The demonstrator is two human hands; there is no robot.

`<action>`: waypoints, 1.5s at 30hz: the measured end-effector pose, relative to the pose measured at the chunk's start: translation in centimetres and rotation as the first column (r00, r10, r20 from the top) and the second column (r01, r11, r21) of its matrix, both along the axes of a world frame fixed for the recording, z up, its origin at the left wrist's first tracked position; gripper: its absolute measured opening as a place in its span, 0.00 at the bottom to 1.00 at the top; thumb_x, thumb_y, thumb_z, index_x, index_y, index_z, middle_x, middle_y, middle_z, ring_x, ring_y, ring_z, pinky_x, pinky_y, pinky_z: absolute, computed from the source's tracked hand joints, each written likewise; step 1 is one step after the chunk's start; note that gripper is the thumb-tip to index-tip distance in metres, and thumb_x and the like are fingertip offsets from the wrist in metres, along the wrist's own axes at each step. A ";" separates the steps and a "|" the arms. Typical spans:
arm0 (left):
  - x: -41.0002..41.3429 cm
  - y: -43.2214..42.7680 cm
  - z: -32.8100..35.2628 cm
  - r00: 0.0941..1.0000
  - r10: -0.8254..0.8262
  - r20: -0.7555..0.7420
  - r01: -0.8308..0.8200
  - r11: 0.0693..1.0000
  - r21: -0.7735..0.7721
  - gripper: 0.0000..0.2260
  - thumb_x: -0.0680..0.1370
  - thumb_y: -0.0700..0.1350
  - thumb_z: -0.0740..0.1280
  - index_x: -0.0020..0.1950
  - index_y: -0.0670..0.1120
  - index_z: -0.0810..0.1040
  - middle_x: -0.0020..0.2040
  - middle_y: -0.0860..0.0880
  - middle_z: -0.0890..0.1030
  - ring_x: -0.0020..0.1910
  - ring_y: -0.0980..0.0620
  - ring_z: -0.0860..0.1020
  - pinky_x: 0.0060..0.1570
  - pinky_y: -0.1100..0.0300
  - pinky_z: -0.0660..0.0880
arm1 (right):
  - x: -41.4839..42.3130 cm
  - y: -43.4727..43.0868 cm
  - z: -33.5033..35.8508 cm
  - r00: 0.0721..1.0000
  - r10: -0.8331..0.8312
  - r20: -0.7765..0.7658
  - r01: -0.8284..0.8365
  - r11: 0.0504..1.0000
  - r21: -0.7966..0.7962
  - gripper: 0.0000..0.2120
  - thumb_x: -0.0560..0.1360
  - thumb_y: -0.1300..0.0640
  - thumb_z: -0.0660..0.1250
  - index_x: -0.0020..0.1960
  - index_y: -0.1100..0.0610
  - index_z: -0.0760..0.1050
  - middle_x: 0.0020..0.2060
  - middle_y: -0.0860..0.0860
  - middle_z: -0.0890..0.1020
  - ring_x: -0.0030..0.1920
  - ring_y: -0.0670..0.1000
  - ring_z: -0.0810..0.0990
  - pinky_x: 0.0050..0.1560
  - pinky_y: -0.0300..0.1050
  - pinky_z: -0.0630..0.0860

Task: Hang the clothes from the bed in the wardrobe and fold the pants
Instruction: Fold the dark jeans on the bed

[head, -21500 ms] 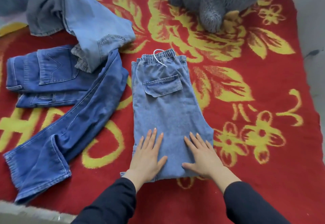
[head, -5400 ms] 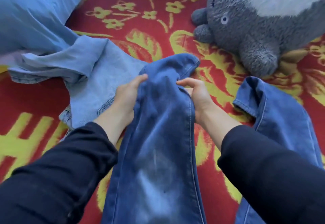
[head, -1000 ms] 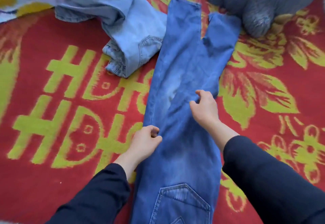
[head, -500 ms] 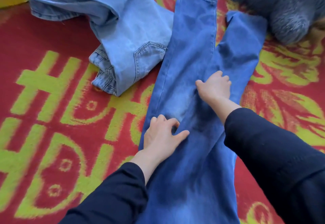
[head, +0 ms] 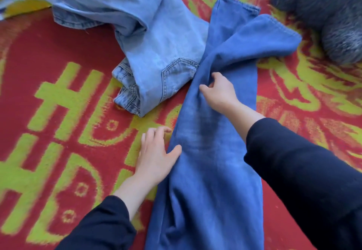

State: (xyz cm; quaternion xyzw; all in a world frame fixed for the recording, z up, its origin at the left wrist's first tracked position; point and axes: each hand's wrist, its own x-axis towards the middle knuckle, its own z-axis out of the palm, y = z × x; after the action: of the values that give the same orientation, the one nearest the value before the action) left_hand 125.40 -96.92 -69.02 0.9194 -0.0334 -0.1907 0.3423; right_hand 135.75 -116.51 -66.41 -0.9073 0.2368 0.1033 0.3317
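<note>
Nearest the camera, the upper part of the dark blue jeans was seen spread lengthwise on the bed, whose red cover with yellow figures showed on either side. The seat end was cut off by the lower edge of the view.

The left hand was laid flat at the left edge of the jeans, its fingers straight on the cover and its thumb resting on the denim. Nothing was clasped by it, and it was judged to be placed there to steady that edge while the cloth was worked.

Further up, the grip of the right hand was closed on a bunched fold of the denim about the knee, the fingers being curled into the cloth. Beyond it the two legs were seen, one lying straight away and the other thrown partly across it with its hem turned out to the right. The pinch was judged to be meant for drawing one leg squarely upon the other, so that the lengthwise fold might be made. The folding was thus reckoned to be only begun.

Touching the left side of the legs, a pair of light blue jeans was seen in a loose heap, not yet folded. Farthest off, at the right corner, a grey plush toy was seen, near the out-turned hem but apart from it.
</note>
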 end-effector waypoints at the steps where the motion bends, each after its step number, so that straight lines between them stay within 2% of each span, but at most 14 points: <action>1: 0.5 -0.2 -0.3 1.000 -0.010 0.027 0.011 1.000 -0.011 0.23 0.73 0.54 0.68 0.66 0.51 0.69 0.60 0.50 0.68 0.60 0.50 0.64 0.60 0.57 0.63 | 0.0 -0.1 -0.3 1.000 -0.027 -0.001 0.027 1.000 0.017 0.14 0.75 0.55 0.61 0.59 0.58 0.72 0.53 0.55 0.79 0.55 0.55 0.75 0.46 0.44 0.67; 4: 3.6 -1.3 -1.2 0.979 -0.148 0.137 0.150 0.989 -0.003 0.35 0.75 0.60 0.64 0.77 0.47 0.57 0.73 0.48 0.60 0.71 0.51 0.56 0.69 0.58 0.54 | 1.0 -1.0 0.1 0.982 -0.089 0.164 0.097 0.995 -0.039 0.14 0.75 0.57 0.62 0.59 0.58 0.72 0.55 0.55 0.78 0.55 0.54 0.74 0.50 0.44 0.68; 8: 6.9 -2.7 -2.5 0.951 -0.306 0.046 0.300 0.948 0.107 0.45 0.74 0.69 0.58 0.79 0.47 0.43 0.79 0.49 0.47 0.77 0.52 0.47 0.73 0.56 0.46 | 4.2 -3.7 1.2 0.953 -0.061 0.298 0.133 0.965 -0.225 0.13 0.75 0.59 0.61 0.58 0.62 0.71 0.58 0.59 0.73 0.61 0.59 0.69 0.57 0.47 0.64; 16: 7.1 -4.7 -4.1 0.961 -0.275 -0.013 0.264 0.906 0.332 0.49 0.67 0.77 0.43 0.77 0.47 0.33 0.79 0.48 0.43 0.76 0.49 0.43 0.73 0.50 0.42 | 12.2 -8.6 0.5 0.951 -0.306 -0.034 0.286 0.918 -0.276 0.34 0.73 0.44 0.66 0.68 0.67 0.64 0.65 0.62 0.72 0.65 0.60 0.72 0.60 0.49 0.71; 19: 7.2 -4.6 -4.2 0.958 -0.280 -0.054 0.281 0.894 0.349 0.49 0.67 0.78 0.41 0.76 0.49 0.31 0.78 0.50 0.43 0.76 0.49 0.41 0.73 0.50 0.41 | 12.9 -9.5 -0.2 0.964 -0.255 -0.079 0.210 0.905 -0.370 0.30 0.74 0.47 0.66 0.67 0.67 0.68 0.65 0.62 0.73 0.66 0.60 0.72 0.59 0.49 0.72; 21: 7.4 -4.6 -4.1 0.953 -0.285 -0.098 0.301 0.887 0.350 0.48 0.66 0.77 0.39 0.75 0.50 0.29 0.78 0.51 0.41 0.75 0.50 0.39 0.72 0.50 0.38 | 13.4 -10.4 0.1 0.959 -0.282 -0.005 0.263 0.900 -0.349 0.20 0.76 0.53 0.62 0.63 0.65 0.72 0.63 0.61 0.76 0.64 0.61 0.73 0.60 0.49 0.72; 23: 7.7 -4.6 -3.8 0.947 -0.288 -0.145 0.321 0.884 0.339 0.47 0.66 0.77 0.38 0.75 0.51 0.27 0.78 0.52 0.39 0.75 0.52 0.38 0.71 0.50 0.36 | 14.6 -10.7 1.2 0.916 -0.356 0.184 0.394 0.885 -0.247 0.14 0.76 0.55 0.59 0.56 0.62 0.74 0.59 0.61 0.78 0.60 0.61 0.75 0.56 0.49 0.70; 26: 8.0 -4.5 -3.5 0.938 -0.287 -0.195 0.337 0.889 0.310 0.47 0.64 0.77 0.35 0.74 0.52 0.26 0.77 0.53 0.37 0.74 0.53 0.36 0.70 0.52 0.33 | 16.9 -9.0 2.1 0.878 -0.145 0.456 0.256 0.947 -0.192 0.07 0.76 0.57 0.57 0.44 0.60 0.69 0.49 0.63 0.79 0.50 0.60 0.75 0.46 0.49 0.61; 29: 8.0 -4.4 -3.5 0.934 -0.291 -0.207 0.344 0.892 0.294 0.46 0.64 0.77 0.34 0.74 0.52 0.26 0.77 0.53 0.36 0.73 0.55 0.33 0.69 0.54 0.30 | 18.1 -6.6 0.8 0.967 0.064 0.247 -0.018 0.982 -0.187 0.13 0.79 0.50 0.57 0.50 0.57 0.75 0.55 0.57 0.79 0.60 0.57 0.74 0.56 0.48 0.67; 32: 8.1 -4.3 -3.5 0.936 -0.294 -0.195 0.340 0.899 0.278 0.46 0.64 0.77 0.35 0.74 0.53 0.27 0.77 0.54 0.35 0.71 0.58 0.32 0.66 0.58 0.28 | 17.2 -6.1 -1.1 0.979 0.199 0.036 -0.190 0.967 -0.168 0.13 0.80 0.45 0.53 0.51 0.53 0.69 0.65 0.56 0.73 0.72 0.56 0.63 0.70 0.60 0.60; 34: 8.2 -4.2 -3.6 0.933 -0.300 -0.200 0.347 0.899 0.268 0.45 0.65 0.77 0.35 0.75 0.53 0.29 0.77 0.54 0.36 0.72 0.57 0.34 0.68 0.56 0.30 | 14.9 -6.2 -1.7 0.970 0.225 0.089 -0.210 0.966 -0.153 0.18 0.81 0.45 0.51 0.63 0.54 0.69 0.73 0.54 0.66 0.76 0.55 0.57 0.73 0.61 0.55; 36: 8.2 -4.2 -3.6 0.934 -0.297 -0.200 0.342 0.906 0.249 0.45 0.65 0.76 0.36 0.76 0.54 0.30 0.78 0.53 0.37 0.73 0.57 0.35 0.69 0.53 0.32 | 11.4 -6.2 -2.0 0.973 0.189 0.134 -0.168 0.974 -0.150 0.23 0.82 0.46 0.50 0.75 0.51 0.61 0.76 0.54 0.60 0.77 0.54 0.52 0.75 0.59 0.52; 41: 8.6 -4.3 -3.9 0.938 -0.270 -0.218 0.314 0.928 0.203 0.41 0.71 0.74 0.43 0.76 0.55 0.32 0.78 0.53 0.36 0.75 0.53 0.35 0.71 0.51 0.34 | -1.2 -5.9 -2.9 0.962 0.259 -0.083 -0.271 0.899 -0.344 0.27 0.82 0.43 0.48 0.78 0.45 0.45 0.79 0.52 0.47 0.78 0.53 0.43 0.76 0.53 0.42; 45: 8.6 -4.2 -3.5 0.951 -0.257 -0.173 0.290 0.936 0.199 0.44 0.71 0.74 0.52 0.77 0.55 0.36 0.79 0.51 0.38 0.77 0.50 0.38 0.72 0.48 0.37 | -9.8 -4.5 -3.1 0.949 0.262 -0.177 -0.310 0.881 -0.357 0.30 0.80 0.39 0.46 0.78 0.44 0.41 0.78 0.51 0.40 0.77 0.50 0.37 0.75 0.51 0.37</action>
State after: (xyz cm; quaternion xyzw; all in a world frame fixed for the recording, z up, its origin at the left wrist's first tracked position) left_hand 133.97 -101.10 -72.56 0.9219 -0.1148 -0.3052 0.2090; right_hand 125.95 -120.99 -69.55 -0.9710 0.1357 0.1594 0.1153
